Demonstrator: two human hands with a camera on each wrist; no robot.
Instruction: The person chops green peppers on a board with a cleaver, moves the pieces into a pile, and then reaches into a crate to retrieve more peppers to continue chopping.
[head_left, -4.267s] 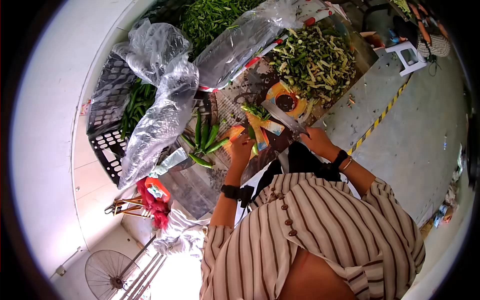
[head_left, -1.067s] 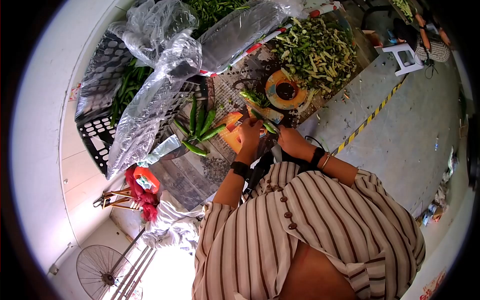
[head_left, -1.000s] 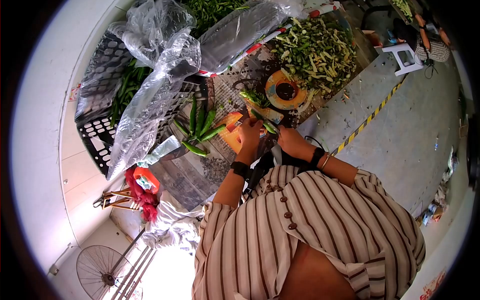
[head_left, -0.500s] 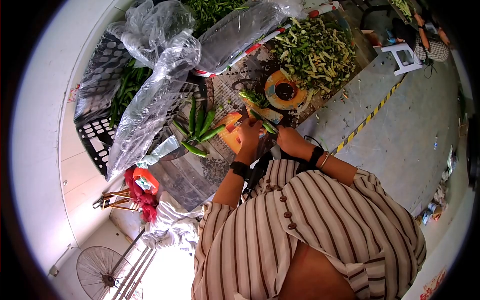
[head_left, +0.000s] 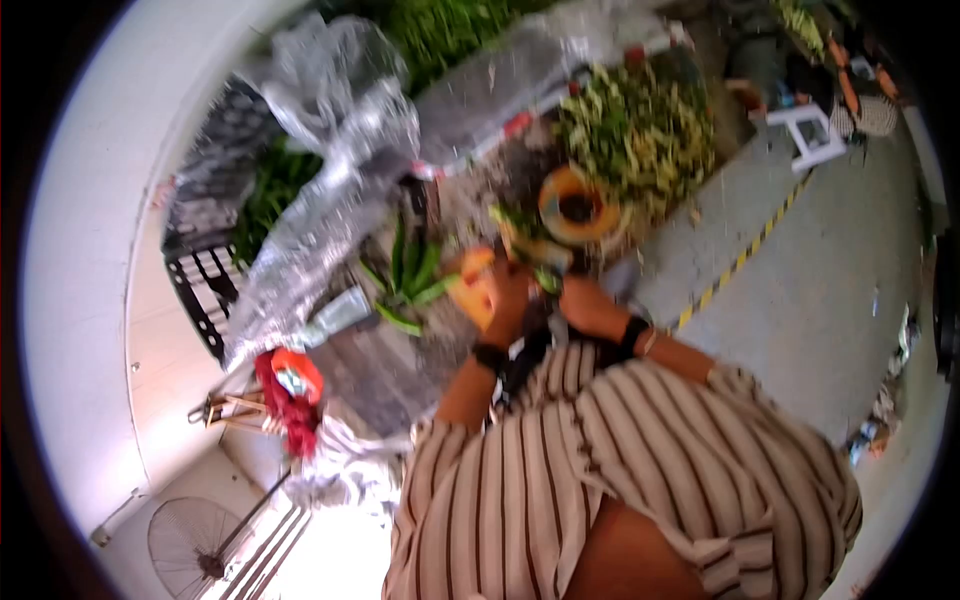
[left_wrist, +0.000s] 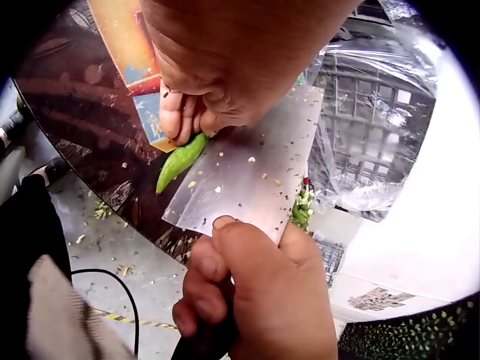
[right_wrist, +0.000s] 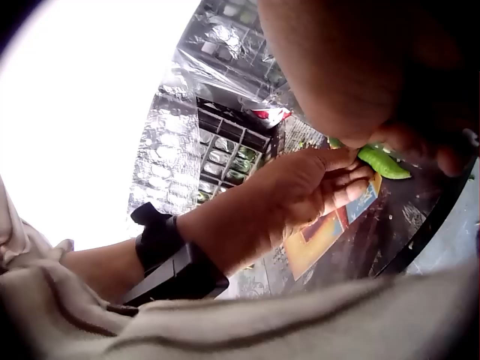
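Observation:
In the head view, blurred now, my left hand [head_left: 508, 298] and right hand [head_left: 592, 306] are close together at the table's near edge, a green pepper [head_left: 547, 280] between them. The left wrist view shows my left hand [left_wrist: 217, 67] pinching one end of a green pepper [left_wrist: 180, 163], its tip pointing down-left. Beside it lies the wide flat blade [left_wrist: 247, 165] of a knife, the handle gripped by my right hand [left_wrist: 262, 292], thumb on the blade. Seen from the right wrist, my left hand [right_wrist: 307, 187] holds the pepper [right_wrist: 384, 163]; my right hand [right_wrist: 360, 82] hides the knife.
Several whole peppers [head_left: 408, 275] lie left of my hands. Beyond are a cut-pepper pile [head_left: 640, 130], an orange ring [head_left: 578, 207] and plastic sheeting [head_left: 335, 215] over crates. A white stool [head_left: 808, 138] and another person are at far right.
Earlier, the knife was held out to the right of the pepper; both hands then came together and have stayed so. The head view has shifted slightly and blurred.

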